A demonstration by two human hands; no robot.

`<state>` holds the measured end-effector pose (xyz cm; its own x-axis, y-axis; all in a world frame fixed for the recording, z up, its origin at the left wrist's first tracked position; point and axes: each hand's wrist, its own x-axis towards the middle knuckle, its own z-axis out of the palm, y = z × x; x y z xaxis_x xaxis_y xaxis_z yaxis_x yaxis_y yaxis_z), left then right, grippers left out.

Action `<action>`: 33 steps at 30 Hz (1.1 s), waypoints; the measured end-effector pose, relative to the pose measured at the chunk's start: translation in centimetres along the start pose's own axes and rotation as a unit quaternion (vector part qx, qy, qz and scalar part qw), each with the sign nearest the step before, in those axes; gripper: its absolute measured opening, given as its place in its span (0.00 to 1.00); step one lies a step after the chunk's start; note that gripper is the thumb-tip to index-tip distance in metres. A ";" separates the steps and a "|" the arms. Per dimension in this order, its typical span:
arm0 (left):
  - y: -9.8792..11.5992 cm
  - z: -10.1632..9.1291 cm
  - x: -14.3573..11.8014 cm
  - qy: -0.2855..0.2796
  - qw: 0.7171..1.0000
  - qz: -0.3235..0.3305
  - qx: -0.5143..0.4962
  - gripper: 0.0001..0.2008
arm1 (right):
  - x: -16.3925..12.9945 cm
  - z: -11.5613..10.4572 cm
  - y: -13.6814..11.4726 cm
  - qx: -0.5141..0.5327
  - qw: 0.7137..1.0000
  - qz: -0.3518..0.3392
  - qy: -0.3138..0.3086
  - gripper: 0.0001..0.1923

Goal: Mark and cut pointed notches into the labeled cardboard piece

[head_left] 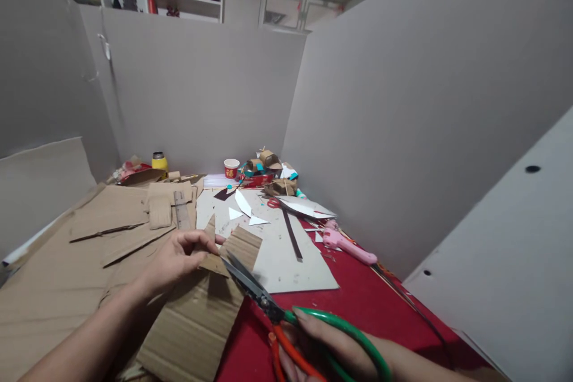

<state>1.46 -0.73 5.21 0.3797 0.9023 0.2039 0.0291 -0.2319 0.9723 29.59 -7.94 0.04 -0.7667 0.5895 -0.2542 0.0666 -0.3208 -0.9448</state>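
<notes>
My left hand [181, 256] is closed, thumb and fingers pinching a small brown cardboard piece [215, 265]. Just beneath it is a larger ribbed cardboard strip [190, 325]; whether the two are joined I cannot tell. Scissors [265, 301] with one green and one orange handle are in my right hand [329, 340], its fingers wrapped through the loops. The blades are slightly apart, and their tips reach the cardboard edge beside my left fingertips. Part of my right hand's fingers is hidden behind the handles.
Cardboard sheets [107, 209] and a clear ruler [180, 209] lie at left. A pale board [295, 274] bears white paper scraps [258, 221] and a dark strip [292, 234]. A pink glue gun [347, 245] rests on red cloth [358, 292]. Behind stand a paper cup [231, 169] and a yellow bottle [159, 162].
</notes>
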 end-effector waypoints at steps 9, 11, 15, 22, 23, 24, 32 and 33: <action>1.0 -0.1 -0.2 -0.061 0.998 -0.009 0.026 0.01 | 0.1 -0.3 -0.1 0.008 0.999 0.036 -0.017 0.47; 1.2 -0.1 -0.2 -0.067 0.997 -0.004 0.031 0.00 | 0.1 -0.3 -0.1 0.021 0.999 0.045 -0.021 0.47; 1.4 -0.2 -0.3 -0.068 0.997 -0.013 0.047 0.01 | 0.1 -0.3 0.3 0.033 0.998 0.046 -0.006 0.48; 1.1 -0.2 -0.2 -0.060 0.993 -0.047 0.093 0.05 | 0.7 -0.7 0.6 0.011 0.999 0.033 0.017 0.45; 1.1 -0.1 -0.2 -0.059 0.991 -0.050 0.107 0.04 | 0.8 -0.8 0.7 0.013 0.999 0.033 0.020 0.44; 1.0 0.0 -0.2 -0.058 0.989 -0.051 0.129 0.07 | 1.0 -0.9 0.7 0.016 0.999 0.034 0.023 0.44; -0.3 0.7 0.2 0.044 0.966 0.080 0.244 0.08 | 1.2 -1.4 1.3 0.071 0.995 0.070 -0.002 0.42; -0.3 0.7 0.2 0.046 0.973 0.052 0.219 0.08 | 1.0 -1.4 1.4 0.071 0.995 0.071 -0.007 0.43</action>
<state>2.17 -0.69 4.90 0.3181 0.8899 0.3270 0.3934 -0.4377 0.8085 29.79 -6.73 -1.83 -0.7650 0.5204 -0.3795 0.0853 -0.5023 -0.8605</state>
